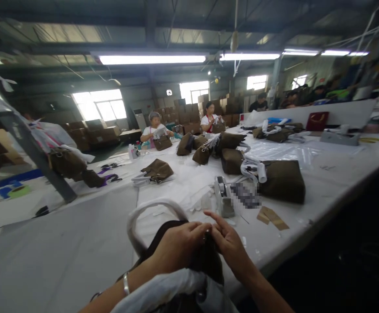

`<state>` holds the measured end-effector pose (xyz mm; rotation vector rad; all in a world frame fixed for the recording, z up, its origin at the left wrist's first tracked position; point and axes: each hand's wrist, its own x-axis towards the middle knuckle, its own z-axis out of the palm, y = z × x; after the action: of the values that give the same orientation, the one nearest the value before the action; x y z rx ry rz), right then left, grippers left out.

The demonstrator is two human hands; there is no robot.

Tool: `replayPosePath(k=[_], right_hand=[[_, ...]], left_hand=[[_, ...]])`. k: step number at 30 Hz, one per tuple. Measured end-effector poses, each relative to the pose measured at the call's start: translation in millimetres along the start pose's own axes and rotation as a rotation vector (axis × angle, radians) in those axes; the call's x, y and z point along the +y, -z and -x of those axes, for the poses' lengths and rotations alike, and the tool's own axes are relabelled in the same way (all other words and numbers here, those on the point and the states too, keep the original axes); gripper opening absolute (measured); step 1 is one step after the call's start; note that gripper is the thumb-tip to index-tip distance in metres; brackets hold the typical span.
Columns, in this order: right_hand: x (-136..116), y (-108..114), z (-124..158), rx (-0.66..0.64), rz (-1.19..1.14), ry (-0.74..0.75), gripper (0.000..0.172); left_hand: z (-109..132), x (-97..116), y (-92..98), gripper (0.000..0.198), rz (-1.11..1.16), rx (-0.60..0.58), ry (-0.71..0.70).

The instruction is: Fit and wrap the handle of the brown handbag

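A dark brown bag [209, 261] with white-wrapped handles stands close in front of me at the table's near edge. My left hand [183, 243], with a bracelet on its wrist, lies across the bag's top, thumb and fingers closed on its edge. My right hand [227, 241] meets it at the bag's top right corner, thumb and fingers pinched there and the index finger reaching forward. One wrapped handle [132, 226] arches up behind my left hand; the other droops over my left forearm. Whatever small part lies between the fingertips is hidden.
A tape dispenser [224, 198] stands just beyond my hands on the white table [88, 243]. Brown cardboard pieces [274, 218] and a large brown bag [284, 180] lie to the right. More bags [158, 170] are farther back. Several people sit across the room; a grey post [42, 161] slants at left.
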<state>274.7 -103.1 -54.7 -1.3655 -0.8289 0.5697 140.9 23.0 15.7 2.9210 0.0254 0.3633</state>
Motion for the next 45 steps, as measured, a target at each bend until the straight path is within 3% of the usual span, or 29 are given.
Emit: replayPosePath(k=[6,9,13,18,21,23,28,32,35,38,42,45], right_hand=[[-9.2,-0.2,1.9,0.011,0.084,0.044,0.05],[-11.1,-0.4,4.2,0.015,0.113,0.072,0.049],[-11.5,-1.4,5.4,0.037,0.16,0.092,0.046],[-18.1,1.1,5.3,-0.004,0.238,0.099,0.042],[-23.7,3.7,5.6,-0.051,0.257,0.095,0.041],[-26.1,5.1,5.7,-0.046,0.26,0.088,0.042],[-23.9,6.1,6.2,-0.01,0.244,0.07,0.044],[-18.0,4.3,6.8,0.002,0.178,0.049,0.044],[-15.5,2.9,3.7,0.027,0.078,0.021,0.047],[-14.5,5.4,-1.8,0.06,0.03,0.006,0.05],[-8.2,20.7,-7.0,0.121,0.063,0.005,0.051],[1.5,36.2,-9.8,0.198,0.083,-0.03,0.056]], left_hand=[[-3.1,2.9,7.6,0.018,0.098,-0.027,0.141],[0.2,-1.0,7.3,0.018,0.075,-0.048,0.07],[5.2,-3.9,5.3,0.024,-0.134,-0.071,-0.091],[4.8,4.2,14.2,0.018,0.004,-0.048,0.087],[2.2,8.7,21.4,0.013,0.042,-0.054,0.102],[0.9,10.8,22.0,0.012,-0.059,-0.029,0.03],[3.4,12.2,11.4,0.012,-0.527,0.077,-0.317],[8.9,7.3,10.7,0.012,-0.585,0.098,-0.419],[14.8,-1.3,15.1,0.019,-0.592,0.228,-0.51],[33.6,-13.5,21.6,0.026,-0.534,0.259,-0.481],[91.6,-32.6,38.2,0.024,-0.202,0.104,-0.132],[146.5,-50.6,51.2,0.032,-0.345,0.147,-0.064]])
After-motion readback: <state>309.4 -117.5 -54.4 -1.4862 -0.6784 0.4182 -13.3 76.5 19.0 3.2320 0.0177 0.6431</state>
